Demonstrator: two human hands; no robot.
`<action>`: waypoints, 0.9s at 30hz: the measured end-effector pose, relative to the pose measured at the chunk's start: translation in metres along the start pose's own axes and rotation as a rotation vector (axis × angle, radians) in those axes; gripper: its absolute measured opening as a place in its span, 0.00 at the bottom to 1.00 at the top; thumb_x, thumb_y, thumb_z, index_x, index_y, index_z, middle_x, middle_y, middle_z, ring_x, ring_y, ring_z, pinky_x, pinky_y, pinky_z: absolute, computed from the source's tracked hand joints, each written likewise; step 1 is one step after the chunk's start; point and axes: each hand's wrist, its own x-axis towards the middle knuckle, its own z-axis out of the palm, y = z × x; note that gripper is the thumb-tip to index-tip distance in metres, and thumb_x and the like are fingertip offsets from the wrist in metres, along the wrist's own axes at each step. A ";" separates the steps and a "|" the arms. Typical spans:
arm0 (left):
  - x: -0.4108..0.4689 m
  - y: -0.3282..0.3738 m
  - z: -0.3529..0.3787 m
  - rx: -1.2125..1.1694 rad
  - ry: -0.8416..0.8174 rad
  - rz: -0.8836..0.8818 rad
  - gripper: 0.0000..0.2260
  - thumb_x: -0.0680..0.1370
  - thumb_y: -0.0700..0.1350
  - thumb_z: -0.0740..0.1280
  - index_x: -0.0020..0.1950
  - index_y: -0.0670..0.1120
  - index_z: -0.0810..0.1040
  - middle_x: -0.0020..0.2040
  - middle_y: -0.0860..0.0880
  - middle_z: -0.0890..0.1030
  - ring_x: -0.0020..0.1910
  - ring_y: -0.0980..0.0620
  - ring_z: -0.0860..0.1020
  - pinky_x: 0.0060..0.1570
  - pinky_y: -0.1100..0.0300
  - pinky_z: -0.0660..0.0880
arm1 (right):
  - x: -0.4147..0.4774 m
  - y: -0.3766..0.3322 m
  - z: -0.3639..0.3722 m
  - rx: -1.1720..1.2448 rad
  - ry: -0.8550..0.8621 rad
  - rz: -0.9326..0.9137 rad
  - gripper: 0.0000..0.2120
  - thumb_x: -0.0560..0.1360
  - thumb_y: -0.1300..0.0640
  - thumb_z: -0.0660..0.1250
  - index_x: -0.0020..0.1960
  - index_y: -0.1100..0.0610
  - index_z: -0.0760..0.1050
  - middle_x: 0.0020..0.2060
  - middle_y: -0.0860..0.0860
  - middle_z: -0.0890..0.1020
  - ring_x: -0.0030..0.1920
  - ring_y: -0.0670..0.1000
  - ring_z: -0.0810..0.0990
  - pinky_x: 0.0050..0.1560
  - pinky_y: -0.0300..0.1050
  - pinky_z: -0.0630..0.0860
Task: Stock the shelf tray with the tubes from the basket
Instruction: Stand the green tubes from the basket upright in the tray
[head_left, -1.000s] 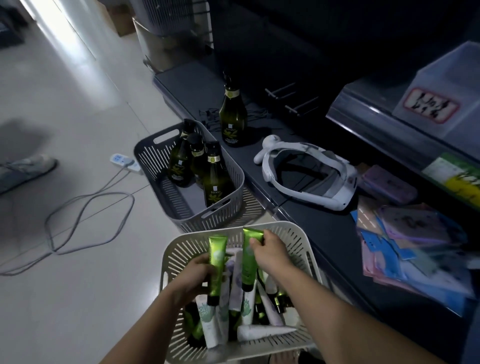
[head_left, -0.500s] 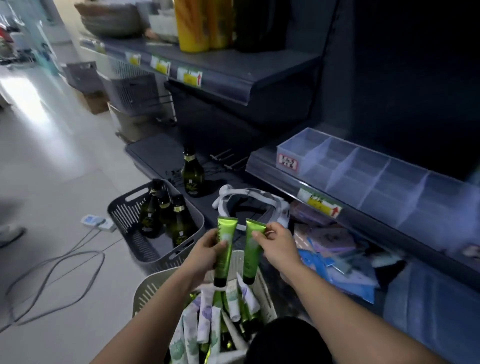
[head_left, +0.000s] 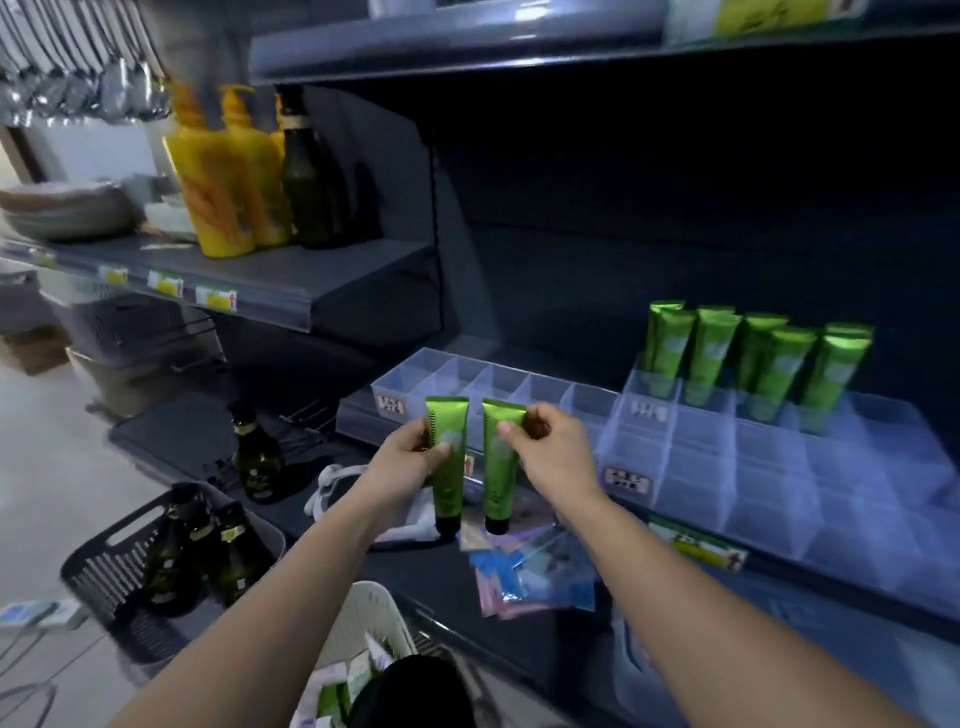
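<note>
Tubes of glossy green plastic with black caps are hanging cap-down in my two hands, in front of the shelf edge and just short of the trays. My left hand (head_left: 410, 460) is gripping one green tube (head_left: 450, 493) around its upper half, thumb lying across the front. My right hand (head_left: 553, 457) is pinching the other green tube (head_left: 500, 493) near its crimped top, between thumb and fingers. I am holding both upright, side by side, close but not touching.

Beyond them, a clear plastic divided tray (head_left: 769, 483) is sitting on the dark shelf. A row of matching green tubes (head_left: 711, 353) is standing crimped end up in the compartments at its back. A smaller clear divided tray (head_left: 467, 376) is lying to its left along the shelf edge.

At the bottom of the view, the white slotted plastic basket (head_left: 382, 605) is holding jumbled white and green tubes (head_left: 358, 675). Left of it, a dark grey slotted basket (head_left: 104, 577) is carrying dark green glass bottles (head_left: 228, 556). One more such bottle (head_left: 257, 460) is standing on the low dark ledge. Blue and pink sachets (head_left: 535, 571) are lying loose below my hands, near a white headset (head_left: 332, 483). Yellow pump bottles (head_left: 228, 176) are standing on the upper left shelf.
</note>
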 end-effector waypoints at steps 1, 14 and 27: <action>0.001 0.011 0.012 0.012 -0.022 0.022 0.09 0.79 0.33 0.60 0.51 0.45 0.76 0.46 0.46 0.79 0.44 0.49 0.77 0.41 0.58 0.74 | 0.002 -0.003 -0.014 -0.002 0.031 -0.012 0.09 0.72 0.55 0.71 0.38 0.52 0.73 0.35 0.48 0.77 0.39 0.49 0.75 0.45 0.46 0.73; 0.029 0.102 0.166 0.136 -0.185 0.262 0.08 0.78 0.38 0.65 0.47 0.52 0.73 0.46 0.48 0.80 0.46 0.49 0.78 0.49 0.52 0.76 | 0.021 -0.009 -0.181 0.017 0.331 -0.121 0.08 0.73 0.56 0.71 0.43 0.56 0.72 0.29 0.46 0.70 0.30 0.46 0.67 0.35 0.43 0.69; 0.064 0.161 0.309 0.347 -0.229 0.388 0.27 0.72 0.46 0.73 0.67 0.47 0.66 0.58 0.46 0.78 0.54 0.45 0.79 0.50 0.51 0.78 | 0.044 0.003 -0.329 -0.122 0.596 -0.090 0.05 0.73 0.56 0.70 0.45 0.52 0.74 0.35 0.45 0.78 0.41 0.52 0.77 0.45 0.50 0.76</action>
